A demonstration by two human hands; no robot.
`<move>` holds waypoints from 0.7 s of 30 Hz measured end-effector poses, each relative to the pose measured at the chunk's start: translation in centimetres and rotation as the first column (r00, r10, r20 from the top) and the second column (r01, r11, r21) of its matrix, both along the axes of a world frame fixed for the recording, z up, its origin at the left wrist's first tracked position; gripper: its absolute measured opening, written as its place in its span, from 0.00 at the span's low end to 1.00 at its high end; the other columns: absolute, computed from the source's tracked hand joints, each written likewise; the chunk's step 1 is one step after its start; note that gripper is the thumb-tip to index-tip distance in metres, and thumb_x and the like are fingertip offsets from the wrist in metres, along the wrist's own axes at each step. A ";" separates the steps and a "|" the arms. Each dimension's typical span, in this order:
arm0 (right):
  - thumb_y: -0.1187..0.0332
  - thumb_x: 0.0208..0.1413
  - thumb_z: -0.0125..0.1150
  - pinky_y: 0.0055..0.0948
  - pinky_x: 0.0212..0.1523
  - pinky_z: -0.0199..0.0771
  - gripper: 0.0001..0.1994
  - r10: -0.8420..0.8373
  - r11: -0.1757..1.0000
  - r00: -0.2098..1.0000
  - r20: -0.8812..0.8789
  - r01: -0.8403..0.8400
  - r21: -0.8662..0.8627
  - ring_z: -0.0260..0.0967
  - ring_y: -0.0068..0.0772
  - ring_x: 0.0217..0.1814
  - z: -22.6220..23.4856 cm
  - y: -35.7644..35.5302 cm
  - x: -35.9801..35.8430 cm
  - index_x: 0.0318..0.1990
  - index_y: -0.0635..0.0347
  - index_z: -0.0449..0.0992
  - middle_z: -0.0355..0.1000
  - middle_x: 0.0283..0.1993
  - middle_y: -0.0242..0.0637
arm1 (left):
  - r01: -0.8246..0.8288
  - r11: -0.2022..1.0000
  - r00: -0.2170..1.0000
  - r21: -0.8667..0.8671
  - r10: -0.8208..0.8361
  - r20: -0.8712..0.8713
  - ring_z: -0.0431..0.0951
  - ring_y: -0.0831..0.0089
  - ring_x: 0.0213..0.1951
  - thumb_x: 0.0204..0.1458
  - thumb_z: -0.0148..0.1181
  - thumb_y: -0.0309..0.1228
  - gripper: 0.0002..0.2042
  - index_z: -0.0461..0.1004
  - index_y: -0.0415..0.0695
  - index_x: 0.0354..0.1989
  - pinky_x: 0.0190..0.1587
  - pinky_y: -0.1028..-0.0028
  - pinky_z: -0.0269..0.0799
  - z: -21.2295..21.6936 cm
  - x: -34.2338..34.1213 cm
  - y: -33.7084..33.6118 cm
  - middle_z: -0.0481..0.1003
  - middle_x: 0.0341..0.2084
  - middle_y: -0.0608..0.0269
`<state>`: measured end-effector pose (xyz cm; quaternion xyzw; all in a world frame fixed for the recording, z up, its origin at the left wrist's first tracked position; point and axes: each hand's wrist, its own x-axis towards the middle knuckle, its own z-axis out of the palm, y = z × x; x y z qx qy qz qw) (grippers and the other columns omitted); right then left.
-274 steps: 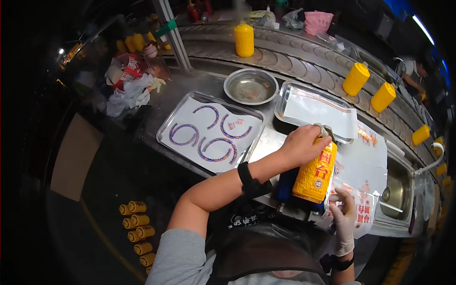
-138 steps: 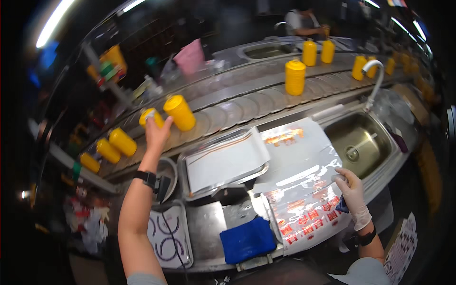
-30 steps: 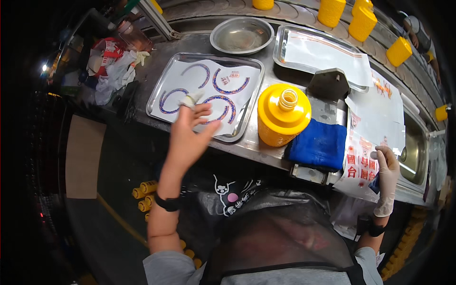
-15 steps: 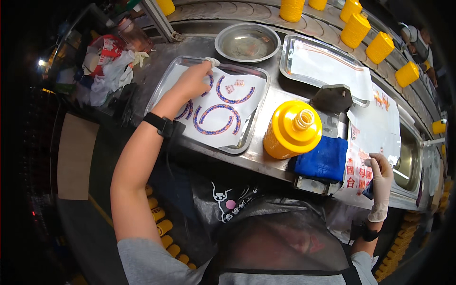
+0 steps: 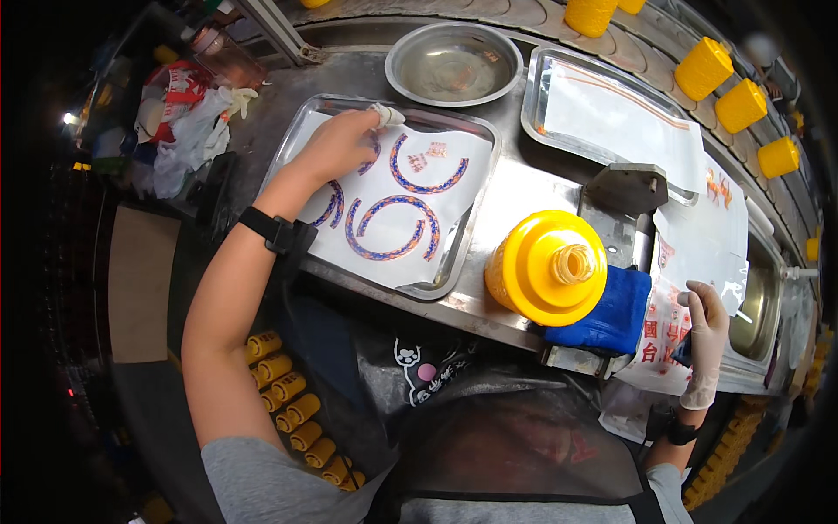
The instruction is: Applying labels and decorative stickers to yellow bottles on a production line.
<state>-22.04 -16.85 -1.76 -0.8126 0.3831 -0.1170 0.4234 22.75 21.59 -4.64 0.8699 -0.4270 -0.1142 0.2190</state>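
My left hand (image 5: 339,144) reaches over a white sheet of curved blue-and-orange decals (image 5: 410,205) in a metal tray (image 5: 471,253). Its thumb and a white-covered finger are apart, with part of a decal showing between them. On the right, my gloved right hand (image 5: 709,342) is bent beside a translucent sheet with red print (image 5: 656,327). Something small and dark blue (image 5: 683,352) shows at its palm; I cannot make out what it is. Between the hands, a yellow bottle (image 5: 550,271) with an open threaded neck tilts toward me beside a folded blue cloth (image 5: 607,310).
A round metal basin (image 5: 454,65) and a second tray with white sheets (image 5: 602,105) stand behind. A dark metal block (image 5: 624,188) rises beyond the bottle. Yellow bottles (image 5: 703,70) line a conveyor at the back. A sink (image 5: 758,306) lies far right; more yellow bottles (image 5: 301,410) stand below left.
The whole view has shifted a little. My left hand stays over the decal sheet and my right beside the printed sheet. The yellow bottle now tilts more toward me.
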 end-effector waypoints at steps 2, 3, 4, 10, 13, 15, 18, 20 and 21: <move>0.72 0.62 0.56 0.20 0.44 0.68 0.12 0.025 1.000 1.000 -0.007 -0.025 -0.008 0.72 0.21 0.41 0.0 -0.1 0.4 0.49 0.70 0.75 0.76 0.36 0.35 | 0.025 0.999 0.999 0.033 -0.026 0.037 0.75 0.58 0.44 0.41 0.61 0.18 0.17 0.73 0.40 0.43 0.48 0.66 0.71 0.5 -0.2 0.0 0.75 0.39 0.56; 0.72 0.62 0.56 0.20 0.44 0.68 0.12 0.025 1.000 1.000 -0.009 -0.025 -0.009 0.72 0.21 0.41 0.0 -0.1 0.4 0.49 0.70 0.75 0.76 0.36 0.35 | 0.046 0.997 0.996 0.063 -0.051 0.077 0.75 0.57 0.43 0.41 0.60 0.17 0.16 0.74 0.40 0.41 0.46 0.65 0.71 0.6 -0.3 0.0 0.75 0.38 0.55; 0.71 0.62 0.56 0.20 0.45 0.69 0.12 0.025 1.000 1.000 0.000 -0.025 0.007 0.72 0.22 0.42 -0.1 -0.2 0.4 0.49 0.70 0.75 0.76 0.37 0.35 | 0.046 0.997 0.996 0.062 -0.050 0.076 0.75 0.57 0.43 0.41 0.60 0.17 0.16 0.74 0.40 0.41 0.46 0.65 0.71 0.4 -0.2 0.1 0.75 0.38 0.55; 0.71 0.61 0.57 0.21 0.47 0.70 0.13 0.008 0.999 1.000 0.009 -0.009 0.031 0.73 0.23 0.43 -0.4 0.1 -0.3 0.49 0.70 0.75 0.76 0.39 0.36 | 0.114 0.988 0.959 0.101 -0.136 0.249 0.75 0.51 0.39 0.42 0.57 0.19 0.14 0.76 0.45 0.39 0.42 0.59 0.70 -0.7 0.6 -0.1 0.75 0.30 0.52; 0.71 0.61 0.58 0.22 0.48 0.70 0.13 0.008 0.999 1.000 0.012 -0.009 0.035 0.73 0.24 0.43 -0.4 0.1 -0.5 0.49 0.70 0.75 0.76 0.40 0.37 | 0.138 0.983 0.929 0.120 -0.170 0.329 0.75 0.50 0.38 0.43 0.57 0.21 0.13 0.76 0.47 0.39 0.40 0.59 0.70 -0.8 0.9 0.5 0.75 0.30 0.51; 0.71 0.61 0.58 0.22 0.47 0.70 0.13 0.005 0.999 1.000 0.013 -0.005 0.032 0.73 0.24 0.43 -0.4 0.1 -0.5 0.49 0.71 0.75 0.76 0.40 0.37 | 0.130 0.987 0.932 0.099 -0.156 0.328 0.75 0.50 0.38 0.43 0.56 0.21 0.14 0.77 0.47 0.40 0.40 0.57 0.69 -0.3 0.5 0.5 0.75 0.29 0.51; 0.71 0.61 0.58 0.22 0.47 0.70 0.13 0.020 1.000 1.000 0.006 -0.020 0.023 0.73 0.24 0.43 -0.4 0.5 -0.3 0.49 0.71 0.75 0.76 0.40 0.37 | 0.099 0.995 0.925 0.031 -0.103 0.366 0.75 0.51 0.36 0.42 0.59 0.18 0.08 0.71 0.40 0.32 0.39 0.60 0.70 0.4 -0.2 0.6 0.73 0.27 0.52; 0.72 0.62 0.57 0.21 0.46 0.70 0.12 0.034 0.999 0.999 0.039 -0.035 0.031 0.73 0.22 0.41 -0.4 0.8 -0.3 0.49 0.70 0.75 0.77 0.37 0.35 | 0.086 0.995 0.934 -0.058 -0.061 0.351 0.75 0.55 0.35 0.42 0.59 0.19 0.09 0.73 0.40 0.34 0.39 0.63 0.70 1.2 -0.5 0.9 0.73 0.27 0.55; 0.72 0.62 0.57 0.21 0.46 0.70 0.12 0.034 0.999 0.999 0.041 -0.035 0.029 0.73 0.22 0.41 -0.2 1.0 -0.2 0.49 0.70 0.75 0.77 0.37 0.35 | 0.071 0.987 0.943 -0.143 -0.020 0.331 0.75 0.60 0.34 0.43 0.59 0.19 0.10 0.75 0.40 0.36 0.40 0.66 0.70 1.6 -0.6 1.1 0.74 0.27 0.57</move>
